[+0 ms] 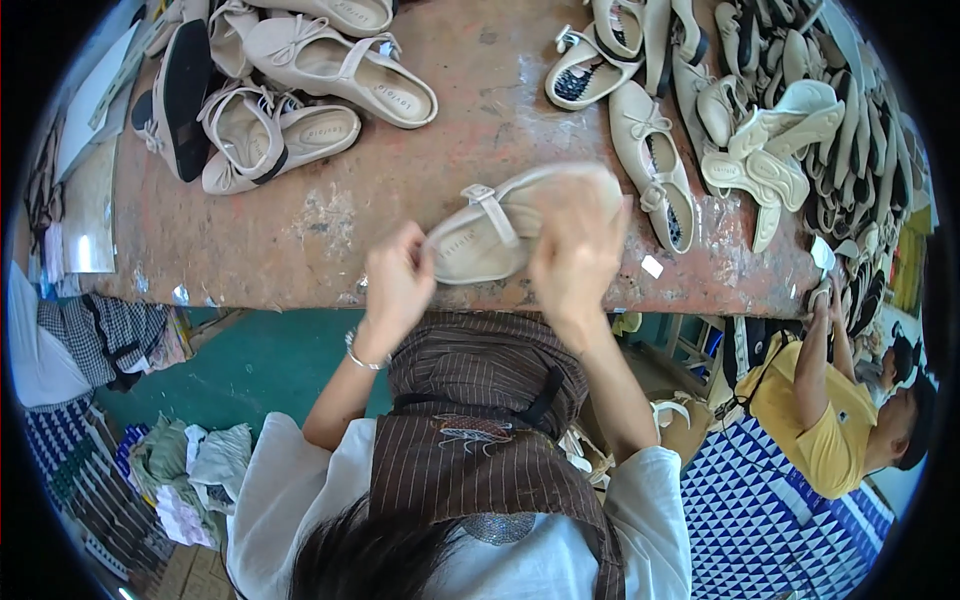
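A beige strap shoe (480,248) with a pale insole and a buckle on its strap is at the table's near edge, heel to the left and toe to the right. At its heel, my left hand (398,280) is closed with the fingertips pinching the edge. Over the front part of the shoe lies my right hand (575,260), smeared by motion, so its fingers cannot be made out. The toe is blurred too and partly covered by that hand.
Finished-looking beige shoes (320,130) lie at the far left of the worn table (430,165). Shoes with dark insides (650,160) stand at the far right, by pale insoles (765,180) and a big shoe pile (860,130). A person in yellow (820,400) works at the right.
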Action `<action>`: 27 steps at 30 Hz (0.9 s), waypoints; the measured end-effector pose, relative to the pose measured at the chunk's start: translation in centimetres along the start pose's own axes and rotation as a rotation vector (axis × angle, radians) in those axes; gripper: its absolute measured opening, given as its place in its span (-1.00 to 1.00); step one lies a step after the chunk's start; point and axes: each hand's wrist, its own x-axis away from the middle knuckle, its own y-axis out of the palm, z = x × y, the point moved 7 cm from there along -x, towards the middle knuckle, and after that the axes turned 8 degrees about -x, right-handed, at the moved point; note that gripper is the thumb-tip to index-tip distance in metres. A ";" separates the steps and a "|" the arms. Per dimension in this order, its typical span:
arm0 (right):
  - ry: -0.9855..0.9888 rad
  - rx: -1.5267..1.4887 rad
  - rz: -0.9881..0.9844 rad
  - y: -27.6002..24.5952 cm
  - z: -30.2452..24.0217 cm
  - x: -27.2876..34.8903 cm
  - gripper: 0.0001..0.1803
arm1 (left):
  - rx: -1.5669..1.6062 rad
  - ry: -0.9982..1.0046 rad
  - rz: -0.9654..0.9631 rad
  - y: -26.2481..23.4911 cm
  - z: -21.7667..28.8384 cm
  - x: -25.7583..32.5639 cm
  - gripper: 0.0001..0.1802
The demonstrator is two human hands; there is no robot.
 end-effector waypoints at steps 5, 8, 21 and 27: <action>0.447 -0.362 0.091 -2.5 5.2 -3.8 -0.75 | -0.270 0.264 -0.017 2.8 7.3 4.8 -0.81; 0.167 -0.486 -0.013 -2.5 1.8 -1.1 -0.86 | -0.222 0.574 -0.002 3.8 10.5 7.1 -0.57; 0.067 -0.110 -0.225 4.3 2.5 0.3 -0.50 | -0.536 0.592 -0.230 8.8 9.6 7.7 -0.45; 0.070 0.106 -0.266 5.4 2.2 -0.2 -0.75 | -0.582 0.619 -0.272 9.1 9.7 7.8 -0.43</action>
